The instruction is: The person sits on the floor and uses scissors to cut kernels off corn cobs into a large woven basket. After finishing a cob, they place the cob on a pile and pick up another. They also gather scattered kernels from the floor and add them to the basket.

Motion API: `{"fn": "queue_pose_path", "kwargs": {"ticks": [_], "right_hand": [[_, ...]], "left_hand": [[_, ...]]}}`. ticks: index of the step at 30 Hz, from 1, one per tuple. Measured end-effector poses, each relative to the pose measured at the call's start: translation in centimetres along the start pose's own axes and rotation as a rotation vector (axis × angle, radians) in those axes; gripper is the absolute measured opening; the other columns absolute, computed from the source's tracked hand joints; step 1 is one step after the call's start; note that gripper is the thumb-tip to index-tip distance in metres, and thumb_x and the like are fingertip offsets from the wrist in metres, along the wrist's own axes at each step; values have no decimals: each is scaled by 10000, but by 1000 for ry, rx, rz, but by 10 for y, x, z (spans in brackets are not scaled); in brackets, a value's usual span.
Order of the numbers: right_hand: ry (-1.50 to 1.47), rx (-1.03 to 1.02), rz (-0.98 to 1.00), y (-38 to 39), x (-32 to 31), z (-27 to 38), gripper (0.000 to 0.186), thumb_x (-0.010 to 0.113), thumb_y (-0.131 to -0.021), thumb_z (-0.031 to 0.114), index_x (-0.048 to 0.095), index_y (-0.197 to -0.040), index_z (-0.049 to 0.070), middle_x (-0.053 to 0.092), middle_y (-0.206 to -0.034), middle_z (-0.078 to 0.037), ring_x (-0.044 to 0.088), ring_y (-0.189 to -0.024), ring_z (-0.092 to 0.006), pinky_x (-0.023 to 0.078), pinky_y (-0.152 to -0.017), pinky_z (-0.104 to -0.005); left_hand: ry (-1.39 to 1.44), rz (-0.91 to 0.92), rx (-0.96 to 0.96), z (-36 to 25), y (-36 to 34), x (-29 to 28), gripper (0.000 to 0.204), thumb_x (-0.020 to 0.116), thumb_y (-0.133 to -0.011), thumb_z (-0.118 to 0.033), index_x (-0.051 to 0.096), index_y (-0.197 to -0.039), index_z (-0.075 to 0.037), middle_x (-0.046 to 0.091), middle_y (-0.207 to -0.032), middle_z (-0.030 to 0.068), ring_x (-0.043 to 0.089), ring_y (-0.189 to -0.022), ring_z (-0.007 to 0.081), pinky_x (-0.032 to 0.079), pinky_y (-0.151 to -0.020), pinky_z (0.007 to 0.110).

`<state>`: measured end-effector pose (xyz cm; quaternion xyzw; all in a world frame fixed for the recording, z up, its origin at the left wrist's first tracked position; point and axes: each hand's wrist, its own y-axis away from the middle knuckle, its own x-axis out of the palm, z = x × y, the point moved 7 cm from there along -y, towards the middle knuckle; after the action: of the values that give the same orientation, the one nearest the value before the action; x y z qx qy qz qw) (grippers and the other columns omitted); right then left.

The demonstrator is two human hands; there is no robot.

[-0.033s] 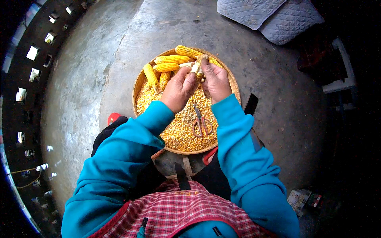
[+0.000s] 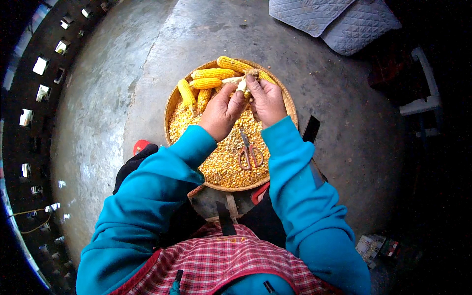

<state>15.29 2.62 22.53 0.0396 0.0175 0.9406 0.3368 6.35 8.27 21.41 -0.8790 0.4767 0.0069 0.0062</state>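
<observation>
A largely stripped corn cob [image 2: 242, 85], pale with some kernels still on it, is held between both hands above the far part of a round woven basket [image 2: 291, 105]. My left hand [image 2: 222, 113] is closed around its near end, thumb pressed against it. My right hand [image 2: 269, 102] grips the far end, its thumb lying along the cob; its other fingers are partly hidden. Loose yellow kernels [image 2: 223, 164] fill the basket. Red-handled scissors [image 2: 250, 155] lie on them. Several full yellow corn cobs [image 2: 214, 73] rest along the far left rim.
The basket stands in front of my knees, over a wooden support [image 2: 231, 202]. Grey concrete floor [image 2: 142, 88] surrounds it. Quilted grey padding [image 2: 339, 22] lies at the far right, near a pale stool-like frame [image 2: 423, 98]. A wall with openings [image 2: 39, 93] runs along the left.
My right thumb has slid slightly down along the cob, toward my left hand. The left hand has barely moved, and the basket's contents look the same.
</observation>
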Motion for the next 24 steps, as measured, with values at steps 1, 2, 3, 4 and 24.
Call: {"fn": "queue_pose_path", "kwargs": {"ticks": [1,2,3,4,24], "right_hand": [[-44,12,34,-1,1,-3,286,483,-829,318,550,-796,42,437,-537,55,315,-424,-5,225,-371,-170],[-84,24,63,-2,0,-6,286,484,-828,318,550,-795,42,423,-518,58,312,-418,-6,220,-368,-168],[-125,36,93,-2,0,-7,286,485,-827,319,550,-795,43,410,-500,60,310,-412,-7,215,-365,-166],[-176,72,89,0,0,-9,286,489,-825,320,549,-778,44,393,-489,64,303,-413,-7,210,-365,-170],[-279,166,166,4,6,-5,249,501,-820,297,492,-737,63,354,-458,58,278,-369,-24,187,-337,-193]], "left_hand": [[-69,5,28,1,0,0,317,379,-869,-276,446,-1028,-9,507,-729,28,478,-629,122,403,-565,246],[-81,-27,87,-7,1,-1,319,374,-870,-279,448,-1018,-7,514,-743,33,474,-634,119,402,-568,243],[-4,-24,56,-5,0,-1,322,374,-870,-279,446,-1022,-5,516,-747,35,473,-635,119,403,-570,242],[74,-21,24,-3,0,-1,325,374,-869,-280,444,-1025,-3,517,-750,38,473,-636,119,403,-571,240],[-221,-25,77,-8,-1,-8,300,393,-858,-262,442,-1033,-23,562,-819,146,550,-739,245,429,-652,316]]}}
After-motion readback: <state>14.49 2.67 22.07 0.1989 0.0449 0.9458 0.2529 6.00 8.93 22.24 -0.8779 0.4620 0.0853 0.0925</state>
